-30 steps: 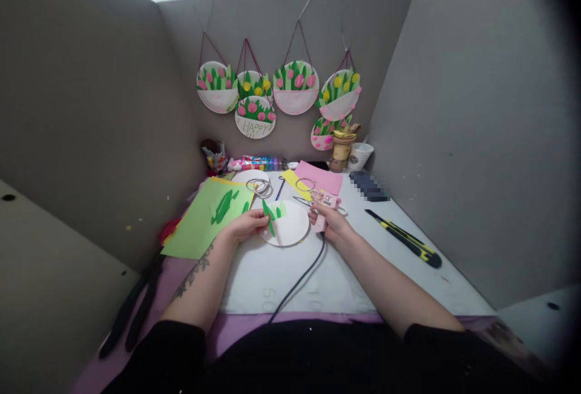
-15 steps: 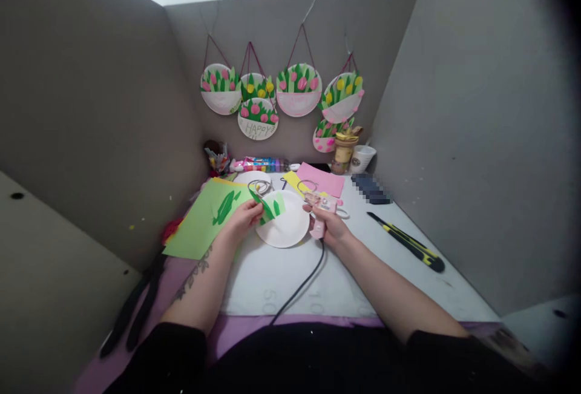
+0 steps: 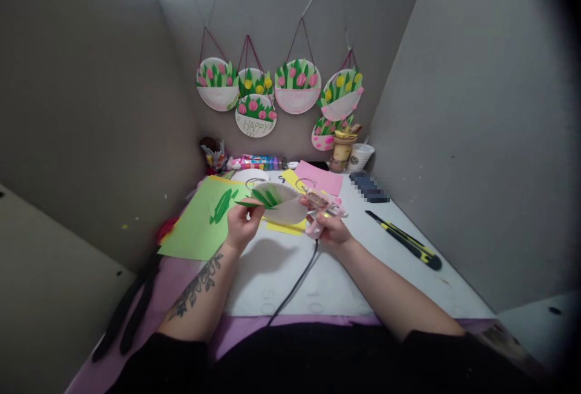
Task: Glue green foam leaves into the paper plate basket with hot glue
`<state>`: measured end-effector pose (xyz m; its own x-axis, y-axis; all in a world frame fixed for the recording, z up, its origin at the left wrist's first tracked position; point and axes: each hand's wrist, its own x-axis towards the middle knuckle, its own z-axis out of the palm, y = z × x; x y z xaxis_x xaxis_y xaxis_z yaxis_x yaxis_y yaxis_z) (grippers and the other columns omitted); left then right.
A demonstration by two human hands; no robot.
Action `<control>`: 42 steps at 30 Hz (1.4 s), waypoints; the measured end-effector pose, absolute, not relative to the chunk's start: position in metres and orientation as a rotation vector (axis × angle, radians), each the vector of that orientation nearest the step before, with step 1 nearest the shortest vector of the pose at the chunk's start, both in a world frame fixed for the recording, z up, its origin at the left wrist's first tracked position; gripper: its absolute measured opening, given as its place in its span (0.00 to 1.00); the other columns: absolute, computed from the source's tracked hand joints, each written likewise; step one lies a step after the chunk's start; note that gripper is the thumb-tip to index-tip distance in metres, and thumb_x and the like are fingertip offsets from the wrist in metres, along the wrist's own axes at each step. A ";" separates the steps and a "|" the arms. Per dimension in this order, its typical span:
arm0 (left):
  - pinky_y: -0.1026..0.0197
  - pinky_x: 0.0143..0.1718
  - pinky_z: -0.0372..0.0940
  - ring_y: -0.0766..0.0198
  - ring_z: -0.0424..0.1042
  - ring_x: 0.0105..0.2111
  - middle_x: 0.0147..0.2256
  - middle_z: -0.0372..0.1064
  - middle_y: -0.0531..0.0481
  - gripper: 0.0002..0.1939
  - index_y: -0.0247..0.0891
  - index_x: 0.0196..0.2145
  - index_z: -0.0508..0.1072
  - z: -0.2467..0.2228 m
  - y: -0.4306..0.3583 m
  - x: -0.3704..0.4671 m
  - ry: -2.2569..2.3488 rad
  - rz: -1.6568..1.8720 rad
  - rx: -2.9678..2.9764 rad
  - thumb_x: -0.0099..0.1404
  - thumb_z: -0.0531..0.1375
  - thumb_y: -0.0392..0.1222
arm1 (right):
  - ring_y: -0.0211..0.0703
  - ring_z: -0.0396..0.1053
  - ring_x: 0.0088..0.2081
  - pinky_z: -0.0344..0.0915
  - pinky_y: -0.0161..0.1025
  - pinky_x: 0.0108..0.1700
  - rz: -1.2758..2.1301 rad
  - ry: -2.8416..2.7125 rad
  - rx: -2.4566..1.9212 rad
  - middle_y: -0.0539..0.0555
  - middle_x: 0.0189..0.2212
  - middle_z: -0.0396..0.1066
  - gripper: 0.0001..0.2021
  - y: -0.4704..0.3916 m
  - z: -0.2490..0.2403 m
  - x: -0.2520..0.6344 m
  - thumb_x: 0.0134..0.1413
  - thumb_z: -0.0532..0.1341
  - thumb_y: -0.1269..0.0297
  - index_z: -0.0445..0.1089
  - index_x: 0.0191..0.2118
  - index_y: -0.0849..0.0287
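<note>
Where the grey partition walls (image 3: 91, 109) close in on three sides, the white worktop (image 3: 336, 279) lies between them, with a purple strip along its near edge. On the back wall hang six paper-plate baskets of pink and yellow tulips (image 3: 297, 85); the lower one on the left (image 3: 255, 117) bears the hand-written word "HAPPY", and a second line under it is too small to read. A light green sheet (image 3: 195, 227) with a dark green cut-out on it lies at the left, pink paper (image 3: 320, 177) and yellow paper (image 3: 290, 179) further back. A black and yellow utility knife (image 3: 403, 239) lies to the right, well apart from the hands. A paper cup (image 3: 361, 156) with a round dark logo, not readable, stands at the back beside a brown jar (image 3: 341, 151). The left hand (image 3: 240, 224) is closed around the edge of a white paper plate (image 3: 284, 203), held tilted above the worktop with green paper leaves (image 3: 263, 198) on it. The right hand (image 3: 329, 227) grips a pink glue gun (image 3: 320, 206), its nozzle just beside the plate's right edge; the label on its body is too blurred to read. Its black cord (image 3: 295, 285) runs towards the person.
</note>
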<state>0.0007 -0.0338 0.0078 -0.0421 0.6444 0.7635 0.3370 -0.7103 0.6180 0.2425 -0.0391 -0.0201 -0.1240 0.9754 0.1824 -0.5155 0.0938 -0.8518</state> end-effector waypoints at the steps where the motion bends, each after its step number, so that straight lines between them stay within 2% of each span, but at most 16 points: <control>1: 0.64 0.30 0.66 0.65 0.70 0.26 0.25 0.71 0.50 0.06 0.36 0.30 0.74 0.008 -0.034 0.001 1.051 1.810 2.020 0.61 0.61 0.42 | 0.54 0.72 0.49 0.73 0.43 0.41 1.430 -1.005 -0.642 0.53 0.45 0.77 0.24 -0.038 -0.019 0.245 0.35 0.72 0.57 0.75 0.44 0.50; 5: 0.63 0.29 0.66 0.65 0.70 0.26 0.25 0.71 0.50 0.07 0.37 0.30 0.74 0.007 -0.032 0.000 1.083 1.781 2.067 0.61 0.60 0.42 | 0.51 0.75 0.40 0.73 0.39 0.31 1.406 -1.100 -0.716 0.53 0.41 0.78 0.24 -0.037 -0.014 0.256 0.36 0.71 0.61 0.75 0.46 0.51; 9: 0.63 0.28 0.66 0.65 0.69 0.25 0.24 0.71 0.50 0.07 0.37 0.29 0.73 0.008 -0.034 0.000 1.075 1.712 2.104 0.62 0.59 0.42 | 0.48 0.74 0.33 0.68 0.35 0.22 1.370 -1.186 -0.819 0.56 0.43 0.78 0.26 -0.037 -0.009 0.266 0.36 0.70 0.61 0.75 0.48 0.55; 12: 0.64 0.26 0.65 0.67 0.69 0.23 0.24 0.72 0.50 0.06 0.36 0.29 0.74 0.010 -0.036 0.003 1.032 1.690 2.152 0.61 0.59 0.41 | 0.46 0.73 0.31 0.66 0.35 0.20 1.376 -1.208 -0.873 0.56 0.44 0.77 0.27 -0.036 -0.009 0.271 0.36 0.70 0.61 0.75 0.49 0.55; 16: 0.66 0.26 0.65 0.68 0.68 0.22 0.24 0.72 0.51 0.04 0.36 0.30 0.73 0.009 -0.036 0.007 0.946 1.722 2.244 0.61 0.59 0.37 | 0.52 0.75 0.38 0.69 0.37 0.26 1.408 -1.224 -0.855 0.57 0.42 0.78 0.23 -0.036 -0.010 0.273 0.36 0.70 0.62 0.76 0.45 0.56; 19: 0.66 0.26 0.65 0.68 0.69 0.23 0.26 0.73 0.50 0.03 0.37 0.32 0.73 0.006 -0.035 0.008 0.880 1.782 2.295 0.62 0.59 0.34 | 0.58 0.74 0.46 0.71 0.38 0.29 1.473 -1.248 -0.794 0.57 0.44 0.77 0.23 -0.037 -0.011 0.271 0.39 0.70 0.61 0.75 0.47 0.54; 21: 0.65 0.28 0.66 0.67 0.71 0.25 0.28 0.74 0.49 0.03 0.37 0.33 0.73 0.005 -0.036 0.008 0.836 1.857 2.315 0.62 0.59 0.34 | 0.59 0.73 0.48 0.70 0.38 0.27 1.515 -1.249 -0.767 0.57 0.47 0.76 0.26 -0.037 -0.012 0.270 0.40 0.69 0.61 0.73 0.51 0.53; 26: 0.63 0.33 0.68 0.66 0.73 0.29 0.29 0.74 0.50 0.05 0.38 0.35 0.72 0.008 -0.042 0.008 0.730 2.024 2.400 0.61 0.60 0.31 | 0.59 0.74 0.45 0.69 0.37 0.23 1.528 -1.189 -0.725 0.61 0.48 0.75 0.30 -0.038 -0.019 0.270 0.39 0.68 0.63 0.70 0.54 0.55; 29: 0.63 0.33 0.68 0.66 0.73 0.28 0.28 0.74 0.50 0.06 0.39 0.34 0.72 0.010 -0.046 0.009 0.732 2.024 2.487 0.61 0.60 0.30 | 0.62 0.71 0.51 0.68 0.36 0.23 1.520 -1.222 -0.634 0.61 0.51 0.73 0.30 -0.039 -0.018 0.270 0.39 0.68 0.64 0.70 0.54 0.54; 32: 0.62 0.33 0.69 0.65 0.74 0.29 0.28 0.75 0.49 0.06 0.40 0.35 0.72 0.009 -0.048 0.008 0.797 2.006 2.543 0.61 0.59 0.31 | 0.62 0.67 0.56 0.72 0.39 0.30 1.498 -1.262 -0.557 0.59 0.53 0.72 0.28 -0.041 -0.015 0.269 0.38 0.68 0.63 0.72 0.51 0.52; 37: 0.62 0.33 0.70 0.63 0.76 0.30 0.30 0.76 0.47 0.04 0.40 0.34 0.73 0.002 -0.047 0.004 0.933 1.914 2.605 0.62 0.58 0.35 | 0.61 0.68 0.55 0.73 0.51 0.45 1.491 -1.259 -0.514 0.56 0.51 0.74 0.27 -0.044 -0.014 0.267 0.36 0.69 0.62 0.74 0.49 0.50; 39: 0.62 0.34 0.70 0.63 0.76 0.30 0.30 0.76 0.46 0.04 0.40 0.34 0.73 0.001 -0.046 0.003 0.939 1.893 2.607 0.62 0.58 0.35 | 0.62 0.67 0.56 0.73 0.52 0.44 1.492 -1.251 -0.534 0.56 0.52 0.73 0.27 -0.044 -0.015 0.267 0.36 0.69 0.62 0.74 0.49 0.50; 42: 0.62 0.35 0.70 0.63 0.77 0.31 0.30 0.77 0.46 0.04 0.40 0.34 0.74 0.001 -0.046 0.003 0.867 1.885 2.591 0.62 0.59 0.35 | 0.62 0.67 0.57 0.74 0.44 0.33 1.497 -1.282 -0.497 0.56 0.54 0.72 0.27 -0.045 -0.018 0.267 0.38 0.68 0.62 0.73 0.51 0.48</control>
<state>0.0031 -0.0462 0.0006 0.2249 0.3043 0.9256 0.5048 -0.8489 0.1565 0.2673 -0.0448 -0.0177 -0.3596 0.8822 0.3040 -0.4361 0.1291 -0.8906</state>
